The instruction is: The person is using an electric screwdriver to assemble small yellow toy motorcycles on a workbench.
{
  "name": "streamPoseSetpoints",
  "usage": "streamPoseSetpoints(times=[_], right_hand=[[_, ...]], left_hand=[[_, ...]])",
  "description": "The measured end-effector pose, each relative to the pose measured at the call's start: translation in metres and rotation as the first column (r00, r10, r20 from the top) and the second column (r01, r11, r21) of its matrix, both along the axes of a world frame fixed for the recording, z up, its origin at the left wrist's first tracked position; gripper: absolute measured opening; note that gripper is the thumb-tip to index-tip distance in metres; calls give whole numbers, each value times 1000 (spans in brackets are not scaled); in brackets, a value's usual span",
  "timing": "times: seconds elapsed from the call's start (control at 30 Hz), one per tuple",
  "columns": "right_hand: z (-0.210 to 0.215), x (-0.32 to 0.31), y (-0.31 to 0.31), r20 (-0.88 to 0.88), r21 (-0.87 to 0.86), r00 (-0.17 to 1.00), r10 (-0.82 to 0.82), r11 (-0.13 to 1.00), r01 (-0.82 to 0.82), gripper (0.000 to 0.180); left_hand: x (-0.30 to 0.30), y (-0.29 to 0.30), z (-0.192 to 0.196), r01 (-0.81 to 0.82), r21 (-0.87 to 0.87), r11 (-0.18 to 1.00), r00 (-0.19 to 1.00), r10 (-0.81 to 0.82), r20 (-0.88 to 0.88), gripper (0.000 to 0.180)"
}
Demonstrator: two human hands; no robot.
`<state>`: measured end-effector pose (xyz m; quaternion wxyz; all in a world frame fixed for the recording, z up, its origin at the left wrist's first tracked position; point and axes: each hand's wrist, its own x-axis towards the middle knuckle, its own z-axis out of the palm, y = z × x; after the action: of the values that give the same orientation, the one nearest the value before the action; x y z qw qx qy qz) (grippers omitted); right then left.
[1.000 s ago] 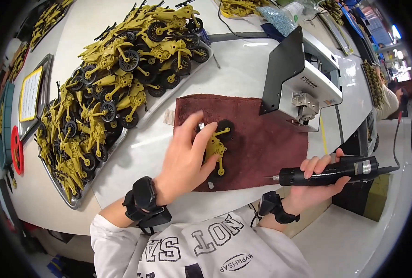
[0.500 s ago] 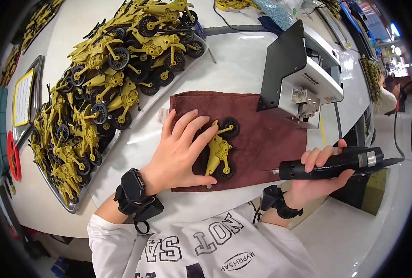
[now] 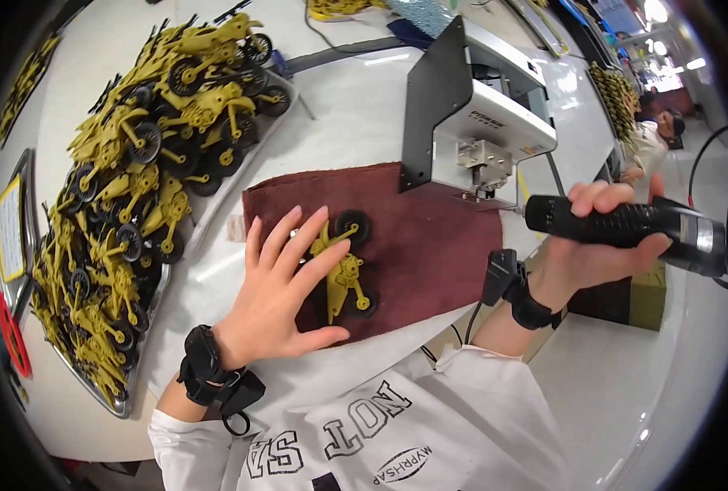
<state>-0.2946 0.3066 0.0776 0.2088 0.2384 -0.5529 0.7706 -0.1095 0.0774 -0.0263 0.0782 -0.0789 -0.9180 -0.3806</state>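
Observation:
My left hand [image 3: 286, 282] lies with fingers spread beside and partly over a yellow toy motorcycle [image 3: 345, 274] with black wheels. It seems to rest against the toy, and some of the toy's far side is hidden under the fingers. The toy lies on a dark red cloth [image 3: 429, 270]. Fingers wrapped round it, my right hand [image 3: 601, 221] grips a black electric screwdriver [image 3: 626, 225]. Its bit points left, close to the metal front of a white and black screw feeder [image 3: 487, 123]; I cannot tell whether they touch.
A metal tray [image 3: 147, 331] heaped with several similar yellow toy motorcycles [image 3: 192, 106] fills the left of the table. A red ring [image 3: 12, 335] and a yellow-edged sheet [image 3: 11, 229] lie farther left. Another person [image 3: 650, 143] is at the far right.
The screwdriver in my right hand has come up from the cloth's right edge toward the screw feeder's front. My left hand stays at the toy motorcycle. The whole view has shifted.

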Motion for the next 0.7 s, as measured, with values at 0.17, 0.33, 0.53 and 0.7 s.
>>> streamPoseSetpoints(times=[0.17,0.33,0.53,0.7], right_hand=[[5,-9,-23,-27,122,998,-55,991,58,74],[-4,-14,-35,-58,175,998,-25,984,35,74],[-10,-15,-38,92,252,996,5,967,-28,65],[-31,54,-27,106,-25,893,438,899,-438,74]], left_hand=[[-4,1,-11,77,-165,983,995,-65,78,75],[-5,2,-13,63,-129,990,997,-56,60,74],[-2,-2,-19,39,-93,995,999,-36,27,75],[-1,-5,-24,22,-86,996,999,-19,34,78]])
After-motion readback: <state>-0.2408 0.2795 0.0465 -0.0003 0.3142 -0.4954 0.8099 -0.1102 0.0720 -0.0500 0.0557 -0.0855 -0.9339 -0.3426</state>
